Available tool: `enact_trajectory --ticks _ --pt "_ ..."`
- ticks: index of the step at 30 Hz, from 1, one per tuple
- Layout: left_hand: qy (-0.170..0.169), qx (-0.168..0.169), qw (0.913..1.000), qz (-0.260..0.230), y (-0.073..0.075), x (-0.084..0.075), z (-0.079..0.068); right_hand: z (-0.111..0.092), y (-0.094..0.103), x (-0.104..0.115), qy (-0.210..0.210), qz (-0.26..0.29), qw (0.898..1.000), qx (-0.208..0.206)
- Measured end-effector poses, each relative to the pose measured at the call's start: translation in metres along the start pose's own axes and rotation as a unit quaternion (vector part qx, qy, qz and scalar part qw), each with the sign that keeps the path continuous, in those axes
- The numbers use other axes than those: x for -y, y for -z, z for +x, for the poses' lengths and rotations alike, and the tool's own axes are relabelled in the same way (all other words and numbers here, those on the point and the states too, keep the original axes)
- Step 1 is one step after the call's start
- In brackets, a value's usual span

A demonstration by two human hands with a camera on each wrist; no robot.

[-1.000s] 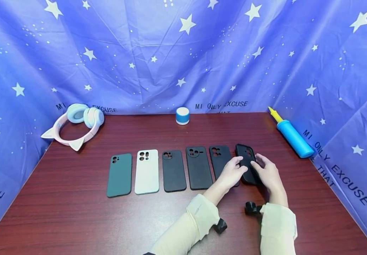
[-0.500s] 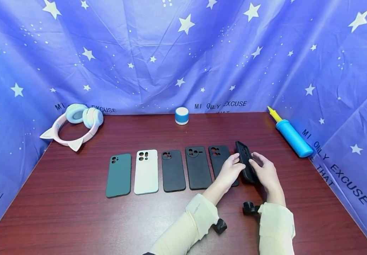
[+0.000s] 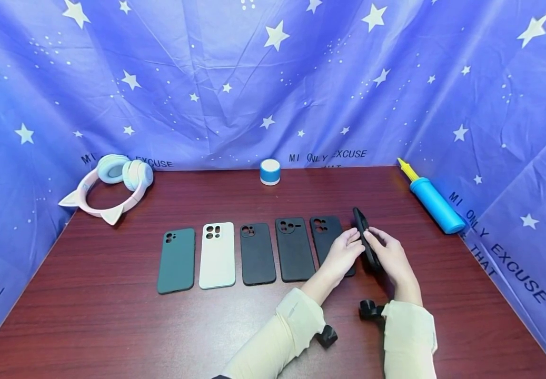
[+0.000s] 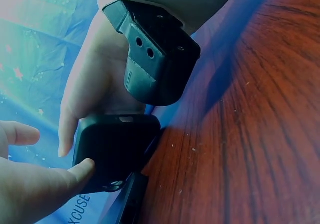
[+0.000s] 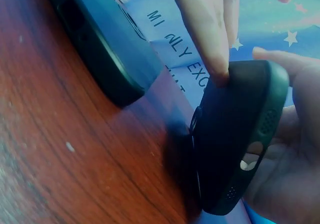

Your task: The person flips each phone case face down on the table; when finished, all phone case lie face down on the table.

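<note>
A black phone case (image 3: 370,258) stands tipped up on a long edge at the right end of a row, seen nearly edge-on in the head view. My right hand (image 3: 390,255) grips it from the right, thumb over the raised edge. My left hand (image 3: 344,252) is on its other side, and a fingertip touches the smooth dark face of the case (image 4: 112,146). In the right wrist view, port holes show in the short end of the case (image 5: 245,149), and a finger of my left hand (image 5: 207,39) reaches down to its edge.
Lying left of it are black phone cases (image 3: 296,250), a white case (image 3: 217,258) and a green case (image 3: 176,263). Cat-ear headphones (image 3: 111,205), a blue-white cylinder (image 3: 270,172) and a blue pump (image 3: 438,205) stand farther back. Starry cloth (image 3: 225,105) walls the brown table (image 3: 111,326).
The black case has turned from showing its rimmed inside to standing almost on edge. My right hand has shifted left with it, while the left hand has stayed nearly in place.
</note>
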State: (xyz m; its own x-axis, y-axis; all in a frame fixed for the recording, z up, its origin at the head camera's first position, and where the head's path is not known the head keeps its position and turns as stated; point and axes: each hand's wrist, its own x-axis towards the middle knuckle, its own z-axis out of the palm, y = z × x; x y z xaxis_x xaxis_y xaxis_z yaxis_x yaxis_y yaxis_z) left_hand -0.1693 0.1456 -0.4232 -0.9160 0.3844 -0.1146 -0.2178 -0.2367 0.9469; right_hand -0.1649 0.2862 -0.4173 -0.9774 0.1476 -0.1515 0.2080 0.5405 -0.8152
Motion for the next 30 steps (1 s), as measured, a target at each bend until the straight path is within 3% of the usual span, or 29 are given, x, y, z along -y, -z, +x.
enact_trajectory --ticks 10,15,24,30 --pt "-0.005 0.023 0.9996 -0.016 -0.0009 0.0023 0.0009 0.0008 -0.0016 0.0002 0.004 0.022 1.000 0.000" --pt "0.015 0.033 0.9991 -0.024 -0.0018 0.0030 0.0001 0.0010 -0.0019 -0.0006 0.002 0.087 0.996 -0.016" --pt "0.048 0.027 0.9984 0.011 -0.0025 0.0042 -0.0023 0.0001 0.0017 -0.0023 0.016 0.219 0.975 -0.038" --pt "0.057 0.025 0.9959 0.066 -0.0024 0.0031 -0.0040 -0.0016 0.0028 -0.0044 0.023 0.301 0.952 -0.059"
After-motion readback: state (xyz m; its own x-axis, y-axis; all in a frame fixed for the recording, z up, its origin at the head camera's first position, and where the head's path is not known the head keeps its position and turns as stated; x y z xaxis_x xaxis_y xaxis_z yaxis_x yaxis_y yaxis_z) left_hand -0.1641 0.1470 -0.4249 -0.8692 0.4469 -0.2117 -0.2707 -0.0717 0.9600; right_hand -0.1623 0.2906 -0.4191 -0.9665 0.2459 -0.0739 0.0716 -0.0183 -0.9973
